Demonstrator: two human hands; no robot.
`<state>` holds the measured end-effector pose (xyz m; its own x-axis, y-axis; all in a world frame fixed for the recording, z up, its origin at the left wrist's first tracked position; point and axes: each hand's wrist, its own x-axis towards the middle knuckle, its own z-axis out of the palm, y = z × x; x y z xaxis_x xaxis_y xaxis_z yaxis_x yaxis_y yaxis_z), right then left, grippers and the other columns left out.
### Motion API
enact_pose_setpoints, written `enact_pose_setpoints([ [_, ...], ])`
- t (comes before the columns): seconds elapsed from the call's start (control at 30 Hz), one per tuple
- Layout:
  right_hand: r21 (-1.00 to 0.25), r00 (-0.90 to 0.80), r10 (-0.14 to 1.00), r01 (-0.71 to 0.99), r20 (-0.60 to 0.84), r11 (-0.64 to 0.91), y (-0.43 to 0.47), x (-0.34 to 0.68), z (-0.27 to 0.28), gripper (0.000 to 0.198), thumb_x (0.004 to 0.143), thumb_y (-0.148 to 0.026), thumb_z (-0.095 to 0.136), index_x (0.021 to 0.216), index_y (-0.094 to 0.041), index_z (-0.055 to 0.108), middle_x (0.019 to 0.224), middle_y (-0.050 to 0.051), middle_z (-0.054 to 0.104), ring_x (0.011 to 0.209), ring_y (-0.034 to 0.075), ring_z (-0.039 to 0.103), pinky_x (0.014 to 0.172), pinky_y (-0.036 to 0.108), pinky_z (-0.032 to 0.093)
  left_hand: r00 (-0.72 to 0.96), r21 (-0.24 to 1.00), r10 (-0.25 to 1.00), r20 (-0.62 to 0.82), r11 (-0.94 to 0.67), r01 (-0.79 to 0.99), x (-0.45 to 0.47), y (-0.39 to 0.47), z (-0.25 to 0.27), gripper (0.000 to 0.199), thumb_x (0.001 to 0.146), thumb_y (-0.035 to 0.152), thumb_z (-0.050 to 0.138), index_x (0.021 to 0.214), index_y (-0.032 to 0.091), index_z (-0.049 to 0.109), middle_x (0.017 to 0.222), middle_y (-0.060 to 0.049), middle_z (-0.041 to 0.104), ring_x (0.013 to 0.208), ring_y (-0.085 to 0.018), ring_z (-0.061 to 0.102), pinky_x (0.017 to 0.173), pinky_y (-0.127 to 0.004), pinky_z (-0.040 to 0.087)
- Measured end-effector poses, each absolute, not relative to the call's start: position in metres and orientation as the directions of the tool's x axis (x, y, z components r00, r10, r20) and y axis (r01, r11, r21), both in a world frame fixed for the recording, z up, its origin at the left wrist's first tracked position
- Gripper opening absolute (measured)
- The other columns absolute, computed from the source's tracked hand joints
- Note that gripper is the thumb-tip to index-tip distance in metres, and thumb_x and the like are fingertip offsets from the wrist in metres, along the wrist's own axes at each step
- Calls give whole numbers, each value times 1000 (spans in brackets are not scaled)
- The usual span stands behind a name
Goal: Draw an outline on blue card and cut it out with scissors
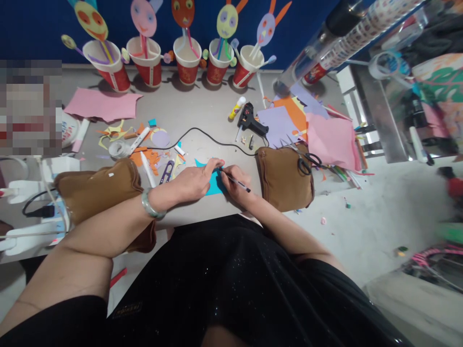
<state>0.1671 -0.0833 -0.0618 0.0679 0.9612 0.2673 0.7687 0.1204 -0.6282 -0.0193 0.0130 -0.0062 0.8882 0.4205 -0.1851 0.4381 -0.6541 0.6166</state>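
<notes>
A sheet of bright blue paper [216, 186] lies on the table in front of me, partly hidden beneath both hands. My left hand [193, 182] presses on it, its fingers bent together near the pen's tip; whether a small piece is pinched there is too small to tell. Gripped in my right hand [233, 182] is a pen [237, 181], tilted, with its point down at the blue paper by my left fingertips. Just left of my left hand lies a purple craft knife [167, 172] among paper scraps [146, 161].
Brown cushions [285, 178] flank my forearms, with scissors [302, 156] on the right one. Beyond my hands are a black glue gun [253, 120], its cord [202, 136] and a glue stick [237, 108]. Several red paper cups [150, 72] with paper faces line the back; coloured sheets [331, 140] lie right.
</notes>
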Motion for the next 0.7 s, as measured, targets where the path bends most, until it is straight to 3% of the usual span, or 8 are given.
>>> enact_pose_setpoints([
  [0.23,-617,38,943,765,331,185,-86,169,-60,18,100,-29,49,84,-23,53,79,5,62,73,17,59,69,32,50,884,612,412,-223,-647,456,-19,14,-2,67,85,8,42,149,18,23,155,-16,50,128,-29,63,98,-43,54],
  [0.7,-663,156,961,747,229,37,-87,178,-48,21,100,-36,49,88,-23,61,82,6,66,77,20,62,75,36,52,881,560,409,-237,-684,468,-18,14,1,68,85,10,42,150,17,23,143,-17,60,112,-29,70,90,-41,54],
])
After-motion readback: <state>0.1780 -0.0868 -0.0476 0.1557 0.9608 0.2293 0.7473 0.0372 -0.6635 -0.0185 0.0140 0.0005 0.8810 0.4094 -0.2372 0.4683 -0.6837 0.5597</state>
